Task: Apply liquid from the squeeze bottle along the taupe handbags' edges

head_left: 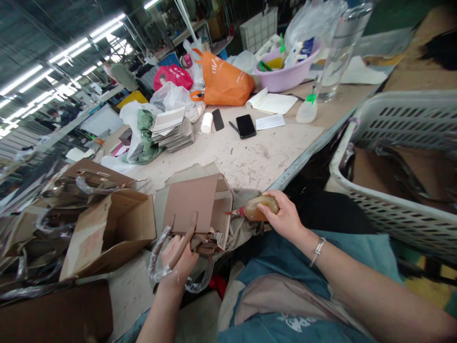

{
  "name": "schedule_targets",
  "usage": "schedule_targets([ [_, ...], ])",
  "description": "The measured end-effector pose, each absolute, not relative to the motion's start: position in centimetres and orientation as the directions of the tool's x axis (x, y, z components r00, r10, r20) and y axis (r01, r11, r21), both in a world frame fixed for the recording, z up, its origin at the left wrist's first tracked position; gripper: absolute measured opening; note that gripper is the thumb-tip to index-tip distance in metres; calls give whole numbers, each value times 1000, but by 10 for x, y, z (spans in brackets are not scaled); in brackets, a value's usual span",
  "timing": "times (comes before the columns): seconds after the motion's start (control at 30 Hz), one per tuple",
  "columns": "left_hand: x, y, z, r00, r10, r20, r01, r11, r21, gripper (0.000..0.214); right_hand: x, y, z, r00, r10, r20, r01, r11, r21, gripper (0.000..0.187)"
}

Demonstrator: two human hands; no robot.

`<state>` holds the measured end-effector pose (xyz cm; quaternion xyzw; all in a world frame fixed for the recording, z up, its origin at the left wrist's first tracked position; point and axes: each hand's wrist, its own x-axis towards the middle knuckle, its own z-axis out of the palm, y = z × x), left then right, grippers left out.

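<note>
Strip lights [107, 25] run in slanting rows over a busy workroom, above a worn table [228, 157] whose pale top is scuffed and marked. At its near edge, before the person's lap, lies the brown bag [191, 202], with its handles [185, 244] towards the person. The left hand [176, 259] is curled at that handle end, partly under a strap; its fingertips are hidden, so I cannot tell how firmly it grips. The right hand [283, 214] is wrapped round a squeeze bottle [257, 209] of amber liquid, its red nozzle [238, 212] pointing at the bag's right side; whether the tip touches, I cannot tell.

The step in hand looks like putting something, perhaps glue, along that side. Such a move calls for a steady bag, a light squeeze and a tip kept close to the edge.

Counted: one bag between the hands, one squeeze bottle held, one cardboard box [84, 238] to the left, one white crate [407, 209] to the right. Farther back are one orange bag [228, 83], one purple basin [285, 82], one phone [246, 126], one open notebook [276, 102], one tall clear bottle [333, 66] and one small green-topped bottle [307, 112]. More brown bags [57, 314] crowd the left, overlapping too much to count.
</note>
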<state>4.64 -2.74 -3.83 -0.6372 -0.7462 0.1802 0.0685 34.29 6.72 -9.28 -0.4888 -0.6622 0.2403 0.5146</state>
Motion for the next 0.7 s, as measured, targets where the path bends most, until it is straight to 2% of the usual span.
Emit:
schedule_targets([
  [0.17,44,-29,-40,-183,974,-130,921,124,-369,26,345,54,-89,-154,922,356,299,387,-872,21],
  [0.43,49,-24,-32,-218,957,-192,920,135,-369,29,339,81,-102,40,864,502,429,439,-790,21],
  [0.57,48,-24,-32,-218,957,-192,917,134,-376,26,339,85,-104,36,838,544,458,471,-754,20],
  [0.7,40,-26,-36,-177,971,-162,919,104,-380,26,344,74,-98,-30,856,517,414,481,-773,21],
])
